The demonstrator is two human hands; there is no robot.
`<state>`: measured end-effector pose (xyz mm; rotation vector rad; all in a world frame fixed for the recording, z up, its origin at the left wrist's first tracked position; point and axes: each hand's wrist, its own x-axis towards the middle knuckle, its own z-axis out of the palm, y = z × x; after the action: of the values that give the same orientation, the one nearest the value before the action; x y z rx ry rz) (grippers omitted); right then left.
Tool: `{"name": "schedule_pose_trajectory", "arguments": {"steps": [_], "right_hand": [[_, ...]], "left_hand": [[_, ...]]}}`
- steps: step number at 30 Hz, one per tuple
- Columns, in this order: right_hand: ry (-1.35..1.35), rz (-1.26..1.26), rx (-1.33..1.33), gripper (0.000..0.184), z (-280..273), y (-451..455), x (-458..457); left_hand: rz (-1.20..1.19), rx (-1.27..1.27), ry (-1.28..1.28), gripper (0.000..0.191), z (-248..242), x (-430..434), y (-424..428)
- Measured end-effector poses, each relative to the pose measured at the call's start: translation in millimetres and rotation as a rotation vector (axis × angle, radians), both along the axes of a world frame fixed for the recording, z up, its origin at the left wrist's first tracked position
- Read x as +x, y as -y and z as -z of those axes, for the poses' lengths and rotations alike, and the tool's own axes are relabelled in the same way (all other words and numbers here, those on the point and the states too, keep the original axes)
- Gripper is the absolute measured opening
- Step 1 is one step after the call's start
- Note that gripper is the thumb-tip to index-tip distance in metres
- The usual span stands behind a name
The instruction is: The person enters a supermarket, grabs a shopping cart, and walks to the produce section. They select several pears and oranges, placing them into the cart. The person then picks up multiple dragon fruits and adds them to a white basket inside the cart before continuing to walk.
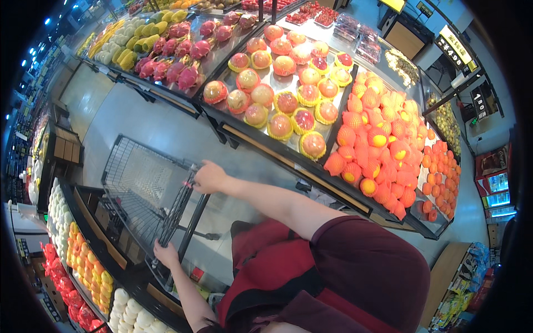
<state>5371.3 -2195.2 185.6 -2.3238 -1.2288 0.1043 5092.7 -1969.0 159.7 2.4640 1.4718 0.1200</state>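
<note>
A grey wire shopping cart (145, 175) stands in the aisle before me, with nothing visible in its basket. My right hand (210, 178) is closed around the near top corner of its basket frame. Lower in the picture, my left hand (166, 254) grips the other end of the same rear frame, its fingers partly hidden. The dark push bar (191, 229) of the cart runs between my hands and my body. Beside the right hand, a display stand holds large fruits in foam nets (287, 102).
Along the right side lie dragon fruits (187, 77), oranges in pink foam nets (377, 125) and loose orange fruits (437, 179). Close on the cart's left is another stand with yellow-orange fruits (85, 264) and white-wrapped fruits (131, 310). Tiled floor (137, 112) stretches ahead.
</note>
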Motion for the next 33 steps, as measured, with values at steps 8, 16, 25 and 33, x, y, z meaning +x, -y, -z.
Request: {"name": "schedule_pose_trajectory", "arguments": {"steps": [8,16,25,33], "right_hand": [[-0.079,0.038,0.649,0.039,3.3,-74.3,57.9],[0.179,1.252,-0.018,0.074,20.5,101.0,242.1],[-0.401,0.988,-0.287,0.096,41.3,167.0,304.7],[-0.36,1.349,-0.042,0.104,44.3,183.9,328.0]], "left_hand": [[0.023,-0.034,0.008,0.057,-3.6,39.0,-89.4],[0.007,-0.027,-0.013,0.063,-4.5,70.2,-141.9],[0.002,-0.054,-0.078,0.062,-0.7,97.6,-181.8],[-0.018,-0.003,-0.022,0.06,3.4,109.3,-195.0]]}}
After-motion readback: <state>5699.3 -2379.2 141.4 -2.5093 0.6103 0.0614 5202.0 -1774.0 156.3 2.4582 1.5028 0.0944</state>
